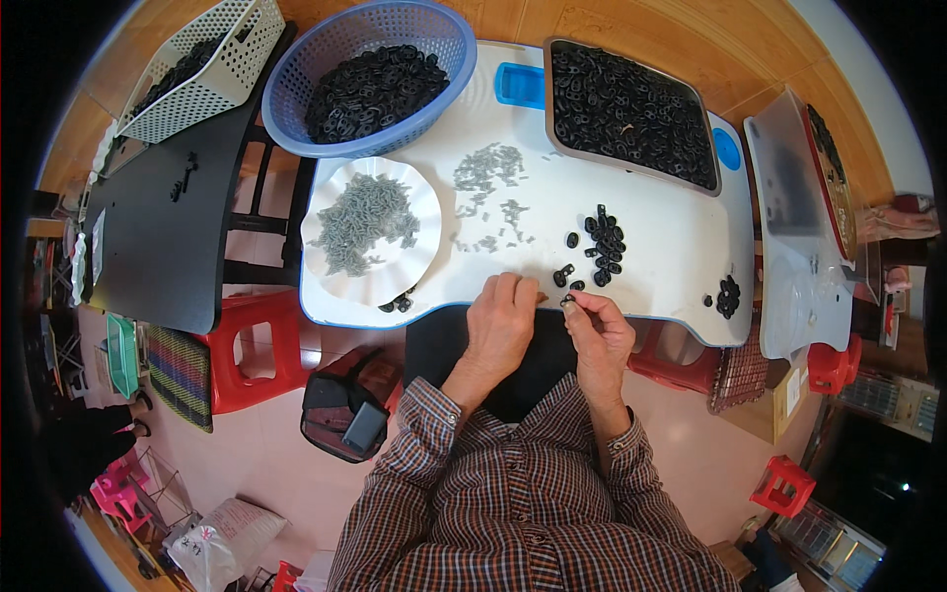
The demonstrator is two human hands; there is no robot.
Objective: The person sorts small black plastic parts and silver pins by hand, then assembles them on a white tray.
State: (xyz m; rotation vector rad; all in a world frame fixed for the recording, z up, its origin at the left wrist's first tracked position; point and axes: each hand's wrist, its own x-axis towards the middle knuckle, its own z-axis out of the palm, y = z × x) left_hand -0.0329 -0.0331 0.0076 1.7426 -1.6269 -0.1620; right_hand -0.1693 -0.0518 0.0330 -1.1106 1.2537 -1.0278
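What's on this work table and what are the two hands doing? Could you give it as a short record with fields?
Surface: white lap table
Left hand: rests at the table's near edge; whether it holds anything cannot be seen
Right hand: pinches a small black piece
Near hands: loose black pieces
White plate: grey pins
Blue basket: black pieces
Tray: black pieces

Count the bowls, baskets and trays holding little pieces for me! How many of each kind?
Round blue basket with black pieces: 1
White square basket with black pieces: 1
Grey tray with black pieces: 1
White plate with grey pieces: 1
Total: 4 holders on or beside the white table.
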